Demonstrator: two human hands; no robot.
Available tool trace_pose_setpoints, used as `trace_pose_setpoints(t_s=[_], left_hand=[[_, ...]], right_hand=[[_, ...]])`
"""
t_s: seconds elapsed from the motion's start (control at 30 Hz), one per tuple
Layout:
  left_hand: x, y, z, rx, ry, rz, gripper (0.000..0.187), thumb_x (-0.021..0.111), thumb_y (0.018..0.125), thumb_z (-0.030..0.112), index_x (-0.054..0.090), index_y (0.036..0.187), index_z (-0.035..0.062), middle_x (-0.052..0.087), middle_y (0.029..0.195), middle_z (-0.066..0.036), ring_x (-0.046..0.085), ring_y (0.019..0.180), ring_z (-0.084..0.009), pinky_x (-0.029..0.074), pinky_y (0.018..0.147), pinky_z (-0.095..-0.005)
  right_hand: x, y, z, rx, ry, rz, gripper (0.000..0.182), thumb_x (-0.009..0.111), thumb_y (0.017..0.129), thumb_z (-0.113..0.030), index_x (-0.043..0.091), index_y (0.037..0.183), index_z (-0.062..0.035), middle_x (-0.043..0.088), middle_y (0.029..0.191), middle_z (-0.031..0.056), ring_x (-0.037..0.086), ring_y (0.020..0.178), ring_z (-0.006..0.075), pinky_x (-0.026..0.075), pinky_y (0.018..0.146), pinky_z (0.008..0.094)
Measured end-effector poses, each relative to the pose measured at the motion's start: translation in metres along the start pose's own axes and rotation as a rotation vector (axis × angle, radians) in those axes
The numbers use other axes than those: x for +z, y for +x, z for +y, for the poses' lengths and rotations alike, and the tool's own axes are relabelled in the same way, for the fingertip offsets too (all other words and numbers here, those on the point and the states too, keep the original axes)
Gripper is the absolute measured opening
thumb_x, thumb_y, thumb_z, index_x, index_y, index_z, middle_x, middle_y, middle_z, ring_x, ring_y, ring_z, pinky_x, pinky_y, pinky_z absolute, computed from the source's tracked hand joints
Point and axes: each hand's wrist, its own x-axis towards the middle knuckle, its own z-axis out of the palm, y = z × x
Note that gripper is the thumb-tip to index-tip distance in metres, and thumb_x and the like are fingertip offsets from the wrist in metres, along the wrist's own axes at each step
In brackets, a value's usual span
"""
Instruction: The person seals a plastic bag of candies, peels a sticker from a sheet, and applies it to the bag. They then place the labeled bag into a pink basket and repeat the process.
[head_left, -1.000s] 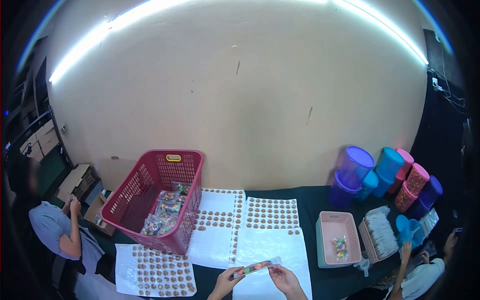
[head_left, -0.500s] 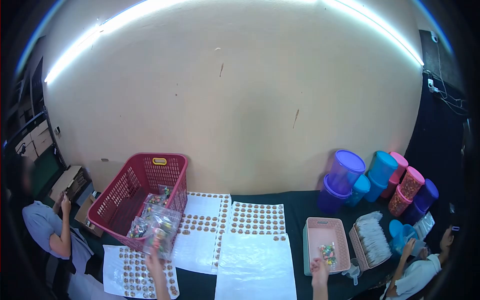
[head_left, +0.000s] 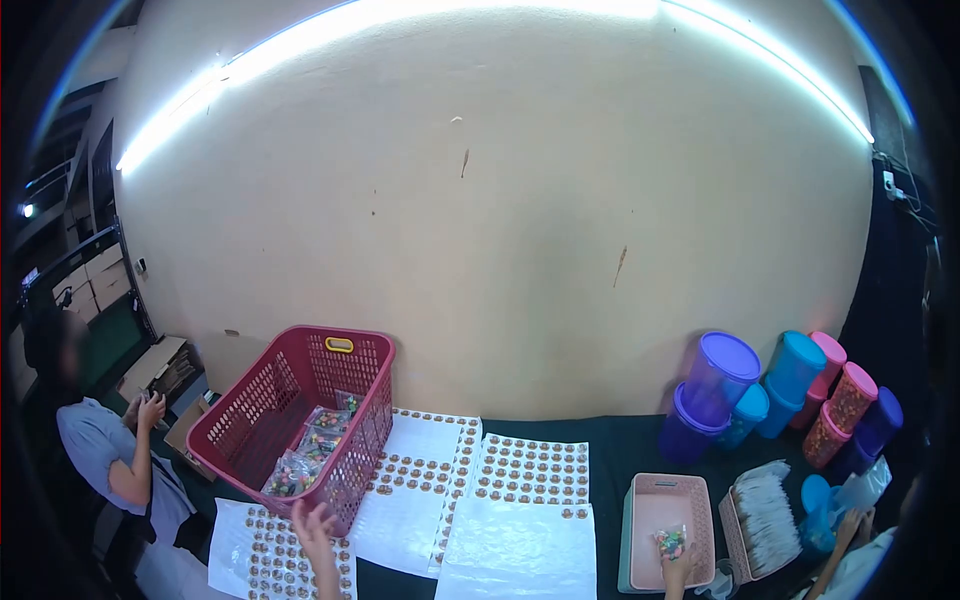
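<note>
My left hand (head_left: 316,530) is at the near edge of the maroon basket (head_left: 376,440), its fingers apart and nothing in them. Inside the basket lie several clear bags of colourful pieces (head_left: 294,472). Over the pink tray (head_left: 700,500) at the right, my right hand (head_left: 677,568) has its fingers on a small clear bag of colourful pieces (head_left: 670,542).
Sheets of round stickers (head_left: 532,470) and a blank white sheet (head_left: 517,550) cover the middle. Right of the tray stand a basket of white packets (head_left: 765,525) and stacked tubs (head_left: 722,370). One person (head_left: 125,460) is at the left, another (head_left: 860,560) at the right.
The bag that my left hand held has dropped into the basket, and that hand has opened. My right hand has moved onto the small bag in the tray. The view has shifted slightly.
</note>
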Motion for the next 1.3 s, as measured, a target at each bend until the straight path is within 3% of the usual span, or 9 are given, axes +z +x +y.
trace_pose_setpoints(t_s=[0.13, 0.27, 0.37, 0.43, 0.6, 0.8, 0.93, 0.97, 1.3], left_hand=[[0.04, -0.043, -0.025, -0.134, -0.005, -0.069, 0.029, 0.043, 0.091, 0.021, 0.042, 0.114, 0.0035, 0.056, 0.096, -0.008, 0.055, 0.076, -0.0122, 0.041, 0.067, -0.0222], [0.067, -0.097, -0.065, -0.518, -0.226, -0.236, 0.029, 0.051, 0.087, 0.02, 0.044, 0.112, 0.0069, 0.055, 0.098, -0.005, 0.056, 0.08, -0.011, 0.044, 0.061, -0.0192], [0.089, -0.131, -0.063, -0.589, -0.12, -0.504, 0.032, 0.044, 0.09, 0.023, 0.043, 0.117, 0.0058, 0.052, 0.111, -0.008, 0.052, 0.103, -0.0201, 0.041, 0.086, -0.0317], [0.1, -0.146, -0.033, -0.627, -0.076, -0.653, 0.035, 0.045, 0.089, 0.026, 0.042, 0.118, 0.0064, 0.051, 0.113, -0.009, 0.051, 0.104, -0.0212, 0.04, 0.087, -0.034], [0.12, -0.167, -0.031, -0.622, -0.128, -0.869, 0.049, 0.048, 0.088, 0.03, 0.029, 0.129, 0.0102, 0.046, 0.121, -0.011, 0.05, 0.107, -0.0241, 0.042, 0.085, -0.0374], [0.122, -0.179, -0.026, -0.803, -0.063, -1.053, 0.058, 0.056, 0.084, 0.03, 0.029, 0.13, 0.0064, 0.047, 0.118, -0.011, 0.051, 0.103, -0.0217, 0.045, 0.082, -0.0335], [0.121, -0.165, -0.01, -0.79, -0.238, -0.625, 0.03, 0.054, 0.085, 0.03, 0.052, 0.103, 0.0058, 0.057, 0.088, -0.006, 0.058, 0.08, -0.0164, 0.05, 0.07, -0.0305], [0.117, -0.159, -0.022, -0.799, -0.274, -0.561, 0.02, 0.051, 0.087, 0.028, 0.055, 0.089, 0.0083, 0.054, 0.074, -0.002, 0.055, 0.067, -0.0118, 0.049, 0.063, -0.0282], [0.089, -0.129, -0.036, -0.842, -0.247, -0.471, 0.017, 0.054, 0.086, 0.027, 0.055, 0.083, 0.01, 0.052, 0.067, 0.0, 0.052, 0.06, -0.0111, 0.05, 0.064, -0.0322]], right_hand=[[0.029, -0.009, 0.003, 0.221, -0.627, 0.035, 0.08, 0.071, 0.055, -0.011, 0.027, 0.121, -0.0033, 0.052, 0.104, 0.0222, 0.054, 0.094, 0.0326, 0.041, 0.082, 0.042], [0.011, 0.013, 0.003, 0.243, -0.375, -0.32, 0.064, 0.066, 0.062, -0.009, 0.036, 0.119, -0.0086, 0.053, 0.104, 0.0198, 0.053, 0.095, 0.0323, 0.04, 0.08, 0.049], [0.017, 0.026, 0.012, 0.025, -0.513, -0.334, 0.048, 0.057, 0.07, -0.007, 0.042, 0.115, -0.0082, 0.057, 0.087, 0.0134, 0.057, 0.084, 0.0236, 0.045, 0.07, 0.04], [-0.011, 0.011, -0.044, 0.108, 0.505, -0.265, 0.031, 0.049, 0.074, -0.006, 0.048, 0.105, -0.0028, 0.057, 0.085, 0.0062, 0.056, 0.078, 0.0184, 0.045, 0.066, 0.0308], [-0.051, -0.057, -0.179, -0.037, 0.892, -0.715, 0.027, 0.047, 0.081, -0.01, 0.048, 0.107, -0.0029, 0.048, 0.071, 0.0002, 0.047, 0.059, 0.0141, 0.042, 0.056, 0.0253], [-0.029, -0.192, -0.256, -1.005, 0.199, -0.66, 0.066, 0.062, 0.074, -0.023, 0.031, 0.128, 0.0013, 0.038, 0.123, 0.0214, 0.038, 0.111, 0.0373, 0.032, 0.093, 0.0444], [0.005, -0.161, -0.264, -0.918, 0.44, -1.202, 0.082, 0.066, 0.072, -0.034, 0.019, 0.135, -0.0098, 0.027, 0.134, 0.016, 0.025, 0.121, 0.0388, 0.026, 0.098, 0.0458], [0.031, -0.151, -0.254, -0.808, 0.529, -1.102, 0.042, 0.063, 0.078, -0.017, 0.047, 0.116, -0.0075, 0.049, 0.113, 0.011, 0.052, 0.1, 0.0187, 0.048, 0.074, 0.0299], [0.191, -0.047, -0.15, -0.289, -0.216, -0.605, 0.033, 0.055, 0.069, -0.004, 0.055, 0.101, -0.0055, 0.045, 0.113, 0.0173, 0.04, 0.108, 0.0333, 0.035, 0.09, 0.0407]])
